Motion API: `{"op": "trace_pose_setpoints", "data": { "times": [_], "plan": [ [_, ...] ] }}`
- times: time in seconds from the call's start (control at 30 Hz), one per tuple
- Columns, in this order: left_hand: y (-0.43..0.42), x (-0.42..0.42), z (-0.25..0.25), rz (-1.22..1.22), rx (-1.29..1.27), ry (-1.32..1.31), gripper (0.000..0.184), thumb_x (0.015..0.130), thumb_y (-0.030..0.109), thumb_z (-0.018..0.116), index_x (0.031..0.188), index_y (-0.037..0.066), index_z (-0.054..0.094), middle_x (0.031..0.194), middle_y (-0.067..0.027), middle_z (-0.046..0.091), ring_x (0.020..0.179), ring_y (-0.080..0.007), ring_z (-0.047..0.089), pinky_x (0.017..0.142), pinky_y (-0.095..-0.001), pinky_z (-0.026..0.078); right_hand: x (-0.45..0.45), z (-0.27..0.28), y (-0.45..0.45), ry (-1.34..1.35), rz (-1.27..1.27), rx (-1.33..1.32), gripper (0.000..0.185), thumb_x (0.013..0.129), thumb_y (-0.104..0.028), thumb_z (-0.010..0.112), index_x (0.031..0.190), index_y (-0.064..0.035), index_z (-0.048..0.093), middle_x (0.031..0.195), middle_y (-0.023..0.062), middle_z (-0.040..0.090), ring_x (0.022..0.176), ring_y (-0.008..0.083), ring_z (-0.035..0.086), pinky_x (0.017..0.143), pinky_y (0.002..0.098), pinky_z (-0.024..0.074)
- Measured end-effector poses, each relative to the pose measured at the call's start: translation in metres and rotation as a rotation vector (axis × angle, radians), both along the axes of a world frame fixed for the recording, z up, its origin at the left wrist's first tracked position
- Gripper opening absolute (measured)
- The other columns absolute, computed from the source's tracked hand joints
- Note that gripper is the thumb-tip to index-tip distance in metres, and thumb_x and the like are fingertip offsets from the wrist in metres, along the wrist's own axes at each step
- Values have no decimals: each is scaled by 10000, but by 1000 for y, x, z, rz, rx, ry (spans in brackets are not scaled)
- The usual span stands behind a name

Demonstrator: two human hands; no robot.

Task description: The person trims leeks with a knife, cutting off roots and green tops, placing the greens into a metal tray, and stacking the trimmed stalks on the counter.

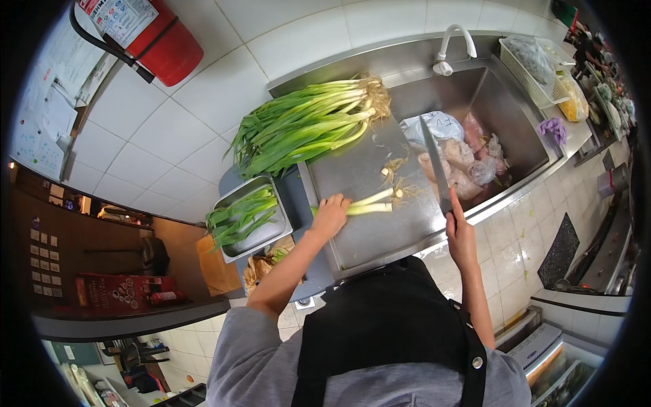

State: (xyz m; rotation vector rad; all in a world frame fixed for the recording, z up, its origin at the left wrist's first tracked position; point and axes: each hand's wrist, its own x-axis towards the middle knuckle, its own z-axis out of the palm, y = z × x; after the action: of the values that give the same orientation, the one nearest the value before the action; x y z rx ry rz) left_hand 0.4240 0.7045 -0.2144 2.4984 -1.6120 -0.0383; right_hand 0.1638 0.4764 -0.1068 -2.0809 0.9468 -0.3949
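Observation:
My left hand is closed over the stalks of some leeks lying on the steel work surface. Their white ends point right, near cut-off root ends. My right hand grips a large kitchen knife by its handle. The blade points up and away from me, at the sink's left side, apart from the leeks. Behind my left hand lies a big pile of whole leeks, roots to the right. Left of it, a metal tray holds cut green leaves.
The sink on the right holds several plastic bags of what looks like raw meat, below a white tap. A plastic basket and purple cloth sit at its right. A fire extinguisher hangs at upper left.

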Motion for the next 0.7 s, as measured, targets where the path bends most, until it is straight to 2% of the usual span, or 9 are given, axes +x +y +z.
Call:
{"op": "trace_pose_setpoints", "data": {
  "times": [0.17, 0.23, 0.3, 0.33, 0.4, 0.47, 0.53, 0.63, 0.7],
  "plan": [
    [15, -64, -10, -34, 174, 71, 451, 822, 116, 618, 1263, 89, 530, 1053, -108, 562, 1032, -289, 564, 845, -441, 442, -21, -17, -31, 92, 254, -95, 575, 986, -134, 521, 1514, -298, 364, 816, 260, 633, 778, 420, 654, 743, 405, 505],
    [15, -73, 6, -13, 208, 123, 504, 823, 152, 650, 1301, 86, 508, 1077, -122, 553, 1059, -294, 558, 866, -445, 444, -27, -14, -40, 100, 254, -73, 569, 984, -132, 532, 1504, -308, 383, 819, 264, 618, 729, 402, 623, 737, 373, 505],
    [10, -73, 40, -5, 376, 351, 689, 829, 330, 701, 1417, 88, 434, 1298, -192, 488, 1226, -368, 485, 983, -485, 420, -30, -7, -47, 150, 207, -25, 568, 981, -122, 540, 1498, -305, 393, 802, 257, 601, 670, 381, 557, 725, 337, 498],
    [4, -68, 43, 6, 373, 353, 689, 829, 330, 701, 1417, 88, 434, 1298, -192, 488, 1226, -368, 485, 983, -485, 420, -31, -18, -49, 27, 204, -50, 571, 979, -106, 538, 1498, -296, 392, 757, 242, 590, 628, 362, 499, 701, 307, 488],
    [-23, -54, 48, -81, 157, 441, 936, 740, 460, 800, 1475, 71, 370, 1481, -238, 330, 1352, -402, 374, 1083, -515, 358, -24, -6, -47, 74, 191, -36, 567, 981, -106, 534, 1498, -293, 393, 754, 247, 590, 614, 357, 501, 686, 306, 486],
    [-68, -35, 32, -49, -37, 449, 955, 749, 500, 782, 1504, 106, 350, 1546, -259, 241, 1400, -448, 297, 1117, -549, 311, -16, -2, -43, 125, 162, -34, 564, 983, -98, 521, 1498, -286, 392, 731, 250, 582, 576, 336, 493, 636, 303, 466],
    [-112, -31, 22, -26, -153, 347, 913, 769, 485, 772, 1509, 146, 356, 1545, -267, 239, 1393, -475, 290, 1113, -563, 311, -10, -6, -40, 78, 186, -46, 568, 983, -93, 516, 1502, -284, 387, 723, 246, 578, 572, 317, 500, 630, 303, 459],
    [-147, -42, 21, 62, -55, 249, 841, 772, 494, 757, 1471, 160, 429, 1498, -272, 285, 1347, -476, 336, 1104, -543, 329, -2, -21, -37, -21, 252, -44, 580, 983, -67, 501, 1510, -275, 377, 659, 206, 520, 556, 237, 474, 600, 296, 431],
    [-157, -44, 11, 44, -20, 343, 529, 793, 307, 749, 1271, 126, 614, 1384, -228, 406, 1260, -421, 423, 1034, -498, 414, -3, -21, -38, 41, 239, -5, 580, 987, -50, 495, 1512, -267, 379, 636, 162, 464, 557, 178, 411, 568, 286, 396]
  ]
}}
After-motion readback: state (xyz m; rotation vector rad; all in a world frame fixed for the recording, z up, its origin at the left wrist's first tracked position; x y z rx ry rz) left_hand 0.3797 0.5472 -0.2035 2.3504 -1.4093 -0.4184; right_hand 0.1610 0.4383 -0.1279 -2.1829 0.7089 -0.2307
